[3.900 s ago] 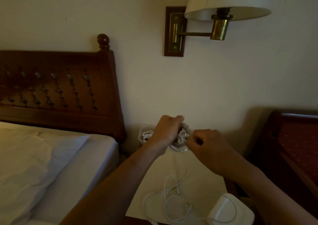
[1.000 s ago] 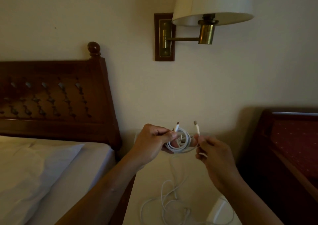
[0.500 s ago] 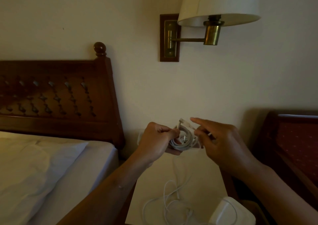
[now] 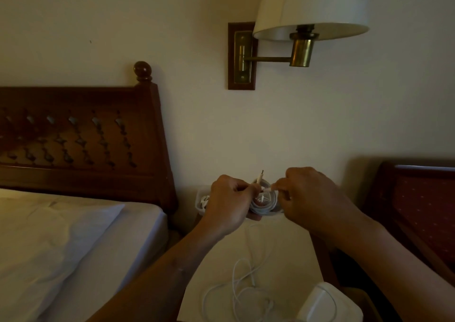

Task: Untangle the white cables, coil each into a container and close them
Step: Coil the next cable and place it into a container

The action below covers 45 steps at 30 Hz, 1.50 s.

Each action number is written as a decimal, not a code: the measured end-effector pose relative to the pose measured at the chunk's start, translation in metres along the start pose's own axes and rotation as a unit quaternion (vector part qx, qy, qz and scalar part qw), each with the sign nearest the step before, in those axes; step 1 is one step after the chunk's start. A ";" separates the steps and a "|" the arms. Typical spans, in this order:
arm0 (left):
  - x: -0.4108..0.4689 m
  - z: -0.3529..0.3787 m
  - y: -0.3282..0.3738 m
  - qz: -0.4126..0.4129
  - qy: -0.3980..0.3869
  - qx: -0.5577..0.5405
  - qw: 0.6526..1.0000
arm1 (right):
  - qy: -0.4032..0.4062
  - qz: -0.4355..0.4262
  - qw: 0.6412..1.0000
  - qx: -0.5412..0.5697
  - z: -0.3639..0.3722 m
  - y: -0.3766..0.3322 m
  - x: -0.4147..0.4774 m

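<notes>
My left hand (image 4: 229, 202) grips a coiled white cable (image 4: 264, 203) held above the nightstand (image 4: 290, 252), with one plug end sticking up. My right hand (image 4: 312, 198) pinches the cable's other plug end (image 4: 267, 188) just right of my left thumb. Behind my left hand, a clear container (image 4: 200, 202) against the wall has a white cable in it. A loose tangle of white cable (image 4: 242, 289) lies on the nightstand's near part. A white lid or container (image 4: 330, 304) sits at the near right, with the cable running over it.
A bed (image 4: 61, 243) with white sheets and a dark wooden headboard (image 4: 81, 142) stands on the left. A wall lamp (image 4: 310, 9) hangs above. A dark wooden chair with red upholstery (image 4: 423, 211) stands to the right of the nightstand.
Since a second ago my right hand has brought the plug end leftward to the coil and now pinches it against the loop. My left hand keeps its grip on the coil.
</notes>
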State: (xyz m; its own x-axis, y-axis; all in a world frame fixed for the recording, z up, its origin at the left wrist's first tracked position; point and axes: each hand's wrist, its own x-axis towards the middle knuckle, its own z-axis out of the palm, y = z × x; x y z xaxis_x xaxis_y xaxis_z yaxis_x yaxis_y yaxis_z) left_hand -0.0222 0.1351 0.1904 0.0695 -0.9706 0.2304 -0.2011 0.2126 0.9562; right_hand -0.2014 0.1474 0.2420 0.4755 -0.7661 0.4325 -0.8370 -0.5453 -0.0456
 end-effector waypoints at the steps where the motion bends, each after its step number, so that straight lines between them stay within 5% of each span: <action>1: 0.000 -0.001 -0.001 0.008 0.003 0.014 1.000 | -0.005 0.009 1.000 0.002 0.000 -0.001 0.000; 9: -0.003 0.003 -0.003 0.018 -0.046 0.037 0.998 | -0.008 0.091 0.989 0.119 0.019 -0.001 0.003; 13: -0.001 -0.001 -0.004 0.001 -0.036 -0.045 0.998 | 0.093 0.189 0.947 0.244 0.029 0.005 -0.001; 16: -0.002 -0.004 0.000 -0.002 -0.061 -0.098 0.993 | 0.041 0.254 0.919 0.298 0.034 0.007 0.000; 21: -0.005 -0.007 0.003 -0.011 -0.096 -0.116 0.989 | -0.168 0.295 0.752 0.564 0.034 0.012 0.002; 28: -0.008 -0.011 0.005 -0.004 -0.108 -0.104 0.989 | -0.261 0.274 0.488 0.787 0.034 0.027 -0.001; 30: -0.009 -0.012 0.005 0.001 -0.118 -0.095 0.988 | -0.281 0.276 0.437 0.809 0.039 0.028 -0.001; 39: -0.012 -0.012 0.007 0.005 -0.149 -0.072 0.986 | -0.321 0.236 0.437 0.807 0.049 0.025 0.006; 45: -0.014 -0.013 0.006 -0.014 -0.169 -0.072 0.983 | -0.181 0.368 0.472 0.781 0.055 0.029 0.012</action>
State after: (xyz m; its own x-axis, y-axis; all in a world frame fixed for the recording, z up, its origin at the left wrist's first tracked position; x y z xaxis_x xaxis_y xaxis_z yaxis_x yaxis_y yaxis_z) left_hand -0.0113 0.1517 0.1953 -0.2595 -0.9534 0.1538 -0.0609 0.1751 0.9827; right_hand -0.2047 0.1038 0.1961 0.4633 -0.7975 -0.3864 0.2732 0.5433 -0.7938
